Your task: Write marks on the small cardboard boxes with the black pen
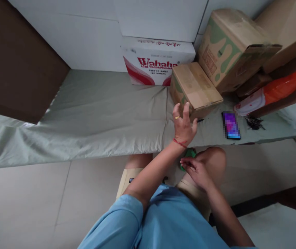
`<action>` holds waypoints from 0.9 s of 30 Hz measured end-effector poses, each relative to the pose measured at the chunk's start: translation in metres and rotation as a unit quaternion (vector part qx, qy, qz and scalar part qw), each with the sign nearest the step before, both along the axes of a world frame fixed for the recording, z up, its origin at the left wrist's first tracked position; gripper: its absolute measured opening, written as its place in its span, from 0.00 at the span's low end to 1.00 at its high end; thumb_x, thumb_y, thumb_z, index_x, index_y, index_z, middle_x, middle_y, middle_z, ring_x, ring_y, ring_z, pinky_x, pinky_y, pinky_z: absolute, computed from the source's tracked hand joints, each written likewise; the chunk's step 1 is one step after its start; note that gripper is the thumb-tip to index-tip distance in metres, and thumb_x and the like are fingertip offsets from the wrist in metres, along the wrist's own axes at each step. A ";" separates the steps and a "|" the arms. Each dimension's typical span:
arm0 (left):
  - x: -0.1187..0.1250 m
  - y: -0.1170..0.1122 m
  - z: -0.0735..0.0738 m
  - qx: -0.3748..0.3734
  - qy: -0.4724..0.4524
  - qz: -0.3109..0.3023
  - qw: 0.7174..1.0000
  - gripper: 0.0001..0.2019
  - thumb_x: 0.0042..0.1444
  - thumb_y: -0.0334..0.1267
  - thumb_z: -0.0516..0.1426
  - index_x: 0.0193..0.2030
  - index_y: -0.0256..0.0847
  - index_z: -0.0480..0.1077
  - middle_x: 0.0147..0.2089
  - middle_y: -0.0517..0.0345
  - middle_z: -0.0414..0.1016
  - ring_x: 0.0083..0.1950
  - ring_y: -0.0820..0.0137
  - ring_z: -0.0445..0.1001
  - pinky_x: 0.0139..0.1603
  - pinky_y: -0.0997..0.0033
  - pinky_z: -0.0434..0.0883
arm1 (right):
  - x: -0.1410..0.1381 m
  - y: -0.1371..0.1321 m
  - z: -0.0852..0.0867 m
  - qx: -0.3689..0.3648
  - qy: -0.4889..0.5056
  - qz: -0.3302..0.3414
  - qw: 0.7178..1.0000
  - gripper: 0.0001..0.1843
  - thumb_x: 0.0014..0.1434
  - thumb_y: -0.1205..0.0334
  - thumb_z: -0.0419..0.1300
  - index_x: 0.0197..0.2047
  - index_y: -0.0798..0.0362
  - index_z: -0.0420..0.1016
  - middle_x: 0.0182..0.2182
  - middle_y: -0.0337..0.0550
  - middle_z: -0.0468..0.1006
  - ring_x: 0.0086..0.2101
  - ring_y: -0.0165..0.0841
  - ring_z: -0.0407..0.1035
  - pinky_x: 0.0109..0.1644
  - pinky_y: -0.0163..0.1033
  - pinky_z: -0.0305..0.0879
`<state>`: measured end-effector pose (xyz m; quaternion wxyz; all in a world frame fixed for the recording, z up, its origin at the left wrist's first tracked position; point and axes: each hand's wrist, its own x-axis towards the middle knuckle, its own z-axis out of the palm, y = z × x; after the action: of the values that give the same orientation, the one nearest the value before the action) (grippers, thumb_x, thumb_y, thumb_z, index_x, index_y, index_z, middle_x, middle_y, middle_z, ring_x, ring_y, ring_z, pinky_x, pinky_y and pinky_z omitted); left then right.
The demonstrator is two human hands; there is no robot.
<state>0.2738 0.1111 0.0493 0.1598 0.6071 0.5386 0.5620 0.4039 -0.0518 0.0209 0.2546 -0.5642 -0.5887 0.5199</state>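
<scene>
My left hand [184, 126], with a ring and a red string at the wrist, reaches over the edge of the cloth-covered surface [106, 114]. Its fingers are spread and hold nothing. Just beyond the fingertips sits a small taped cardboard box [196, 84], closed, and I cannot tell whether they touch it. Lower down, above my thigh, my right hand [196, 173] has its fingers loosely stretched out, with nothing visible in them. Behind those fingers shows a green object [190, 153], partly hidden, whose kind I cannot make out.
A white Wahaha water carton [155, 65] and a larger green-printed carton [230, 48] stand behind. To the right lie a phone [231, 125], a dark bunch of things [254, 122] and an orange-and-white package [279, 90]. A brown panel [15, 62] stands at left.
</scene>
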 end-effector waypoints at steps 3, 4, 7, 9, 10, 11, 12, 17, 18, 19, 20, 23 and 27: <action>-0.036 -0.012 -0.007 -0.100 0.062 0.033 0.992 0.23 0.71 0.44 0.61 0.68 0.37 0.68 0.66 0.31 0.70 0.71 0.46 0.69 0.74 0.41 0.65 | 0.006 0.004 0.012 0.040 -0.039 0.016 0.998 0.19 0.71 0.43 0.62 0.53 0.46 0.86 0.49 0.51 0.88 0.50 0.45 0.83 0.60 0.55 0.80; -0.053 -0.018 -0.009 -0.144 0.116 0.032 0.982 0.16 0.75 0.46 0.56 0.60 0.39 0.74 0.56 0.37 0.77 0.63 0.51 0.75 0.68 0.47 0.70 | 0.010 0.007 0.017 0.059 -0.047 0.001 0.997 0.20 0.72 0.44 0.61 0.56 0.46 0.84 0.50 0.51 0.87 0.51 0.44 0.82 0.60 0.55 0.80; -0.111 -0.041 -0.017 -0.193 0.152 0.045 0.968 0.19 0.77 0.49 0.50 0.41 0.42 0.76 0.37 0.48 0.78 0.44 0.58 0.78 0.51 0.59 0.71 | 0.027 0.030 0.034 0.146 -0.084 -0.107 0.980 0.29 0.70 0.41 0.64 0.68 0.44 0.76 0.57 0.53 0.84 0.56 0.46 0.80 0.63 0.56 0.78; -0.147 -0.057 -0.022 -0.217 0.172 0.068 0.959 0.19 0.77 0.48 0.50 0.38 0.42 0.74 0.34 0.50 0.77 0.40 0.60 0.76 0.45 0.63 0.68 | 0.035 0.057 0.047 0.223 -0.119 -0.173 0.952 0.44 0.65 0.38 0.68 0.77 0.45 0.64 0.66 0.58 0.76 0.63 0.49 0.74 0.67 0.59 0.75; -0.162 -0.064 -0.025 -0.228 0.183 0.077 0.953 0.19 0.76 0.47 0.50 0.37 0.42 0.74 0.34 0.49 0.77 0.39 0.60 0.76 0.43 0.63 0.67 | 0.036 0.073 0.053 0.258 -0.133 -0.191 0.938 0.53 0.63 0.36 0.70 0.81 0.46 0.56 0.71 0.60 0.71 0.68 0.52 0.70 0.70 0.61 0.72; -0.174 -0.070 -0.027 -0.237 0.194 0.082 0.948 0.17 0.75 0.45 0.51 0.36 0.42 0.73 0.34 0.49 0.78 0.39 0.60 0.76 0.42 0.63 0.66 | 0.036 0.090 0.059 0.286 -0.145 -0.197 0.926 0.60 0.60 0.34 0.72 0.84 0.47 0.49 0.75 0.63 0.64 0.72 0.54 0.64 0.73 0.64 0.68; -0.183 -0.075 -0.030 -0.244 0.207 0.080 0.944 0.15 0.73 0.43 0.52 0.36 0.42 0.73 0.34 0.49 0.78 0.39 0.59 0.76 0.42 0.63 0.66 | 0.034 0.108 0.063 0.308 -0.157 -0.196 0.918 0.66 0.58 0.33 0.74 0.85 0.49 0.43 0.79 0.65 0.57 0.76 0.57 0.58 0.77 0.66 0.63; -0.190 -0.087 -0.038 -0.238 0.265 0.043 0.934 0.11 0.69 0.38 0.54 0.37 0.42 0.74 0.40 0.43 0.82 0.46 0.54 0.79 0.49 0.58 0.69 | 0.009 0.181 0.066 0.368 -0.217 -0.169 0.888 0.82 0.51 0.26 0.75 0.85 0.59 0.29 0.83 0.72 0.34 0.83 0.61 0.31 0.84 0.70 0.35; -0.188 -0.088 -0.039 -0.235 0.272 0.042 0.932 0.11 0.70 0.38 0.53 0.37 0.41 0.75 0.40 0.42 0.82 0.47 0.53 0.80 0.50 0.57 0.70 | 0.003 0.191 0.062 0.377 -0.227 -0.173 0.881 0.85 0.49 0.24 0.75 0.85 0.62 0.28 0.83 0.75 0.34 0.83 0.62 0.30 0.84 0.70 0.34; -0.186 -0.088 -0.040 -0.233 0.277 0.042 0.931 0.12 0.70 0.38 0.53 0.38 0.41 0.75 0.41 0.41 0.82 0.47 0.52 0.80 0.50 0.56 0.70 | -0.001 0.198 0.057 0.385 -0.236 -0.180 0.874 0.87 0.48 0.23 0.75 0.84 0.65 0.28 0.82 0.78 0.34 0.82 0.64 0.29 0.84 0.70 0.34; -0.185 -0.087 -0.040 -0.231 0.279 0.041 0.931 0.12 0.70 0.38 0.53 0.39 0.40 0.75 0.41 0.40 0.82 0.48 0.51 0.80 0.50 0.55 0.71 | -0.005 0.203 0.051 0.393 -0.243 -0.189 0.866 0.89 0.46 0.22 0.75 0.83 0.67 0.28 0.82 0.80 0.35 0.82 0.65 0.28 0.84 0.70 0.35; -0.184 -0.087 -0.043 -0.222 0.276 0.040 0.934 0.12 0.71 0.38 0.53 0.40 0.40 0.76 0.42 0.40 0.82 0.48 0.50 0.80 0.50 0.54 0.71 | -0.010 0.213 0.036 0.419 -0.249 -0.211 0.847 0.89 0.45 0.21 0.75 0.83 0.70 0.29 0.81 0.82 0.36 0.82 0.65 0.29 0.84 0.69 0.35; -0.183 -0.088 -0.047 -0.204 0.238 0.039 0.949 0.11 0.70 0.37 0.53 0.39 0.40 0.75 0.41 0.40 0.81 0.48 0.50 0.80 0.51 0.52 0.72 | -0.011 0.215 0.032 0.438 -0.234 -0.239 0.834 0.83 0.45 0.27 0.77 0.83 0.67 0.37 0.80 0.78 0.45 0.81 0.60 0.38 0.85 0.68 0.38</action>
<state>0.0906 0.0229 0.0023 0.1255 0.6563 0.6873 0.2848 0.3931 0.1632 0.0530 0.4461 -0.6213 -0.6439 -0.0173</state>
